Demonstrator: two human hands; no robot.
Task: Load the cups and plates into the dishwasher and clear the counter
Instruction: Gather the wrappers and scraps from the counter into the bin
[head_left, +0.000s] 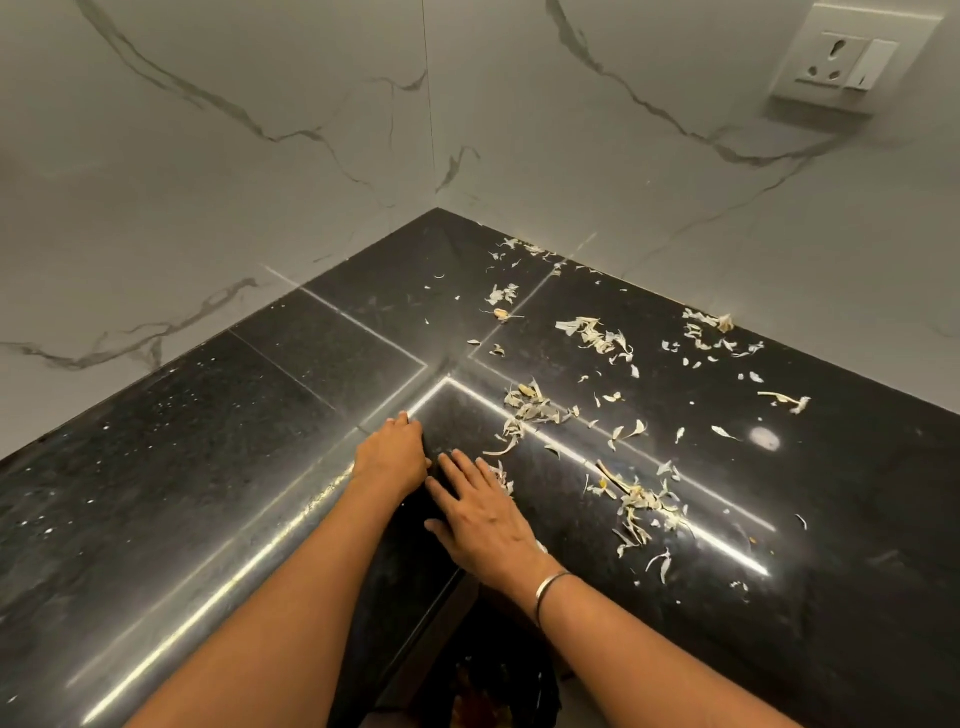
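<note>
A black polished corner counter (322, 364) is strewn with pale dry peelings (530, 410) over its right half. My right hand (483, 514) lies flat on the counter near the inner corner, fingers straight, with a few peelings under its far edge. My left hand (395, 457) rests just left of it with fingers curled down against the stone; whether anything is in it cannot be made out. No cups, plates or dishwasher are in view.
Marble-patterned walls close the counter at the back, with a white wall socket (847, 57) at upper right. More heaps of peelings (644, 504) lie to the right. Below the counter edge, something dark (498, 691) is on the floor.
</note>
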